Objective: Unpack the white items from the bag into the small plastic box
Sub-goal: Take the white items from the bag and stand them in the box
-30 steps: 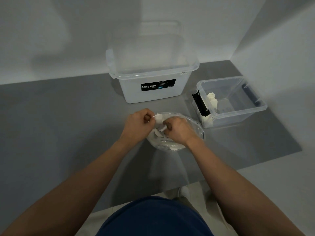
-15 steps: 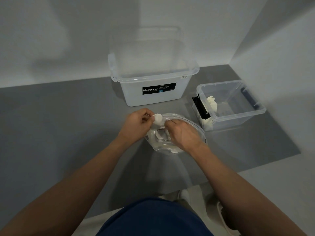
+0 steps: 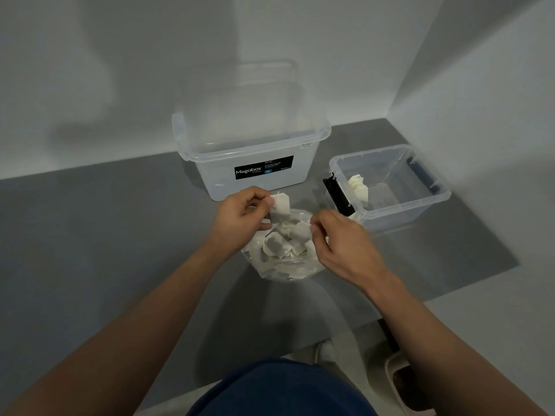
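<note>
A clear plastic bag [image 3: 282, 268] lies on the grey mat in front of me, holding several white sachets [image 3: 277, 246]. My left hand [image 3: 240, 217] pinches one white sachet [image 3: 280, 207] above the bag's left edge. At the bag's right edge my right hand [image 3: 339, 238] pinches another white sachet [image 3: 300, 231] by its corner. The small clear plastic box [image 3: 432, 187] stands to the right, open, with a few white sachets [image 3: 359, 187] leaning at its left wall.
A large translucent Megabox tub [image 3: 255, 163] stands just behind the bag. White walls close off the back and the right side. The grey mat [image 3: 90, 235] stretches to the left. A shoe [image 3: 405, 382] shows at the lower right on the floor.
My right hand has come up out of the bag to its right edge with a sachet. My left hand still holds its sachet, a little higher.
</note>
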